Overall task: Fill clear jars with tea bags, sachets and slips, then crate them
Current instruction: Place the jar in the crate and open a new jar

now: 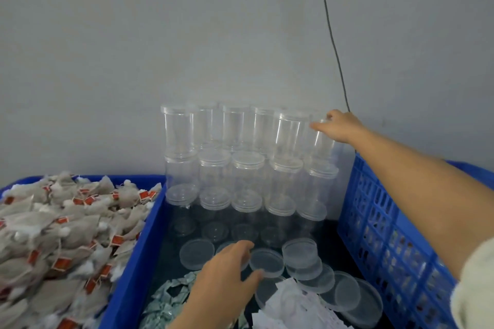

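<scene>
Grasping the top-right jar (pixel 322 136) of the stacked clear jars (pixel 246 168), my right hand (pixel 338 127) has thumb and fingers round its rim, at the stack's upper right corner against the wall. Right of the stack stands the blue crate (pixel 387 222); left of it, the bin of tea bags (pixel 53 235). In front of the stack lie loose lids (pixel 299 252), sachets (pixel 168 299) and slips (pixel 294 302). My left hand (pixel 227 275) pinches one lid (pixel 267 262) there. I judge this the fetching step: next, lift the jar clear without toppling its neighbours.
</scene>
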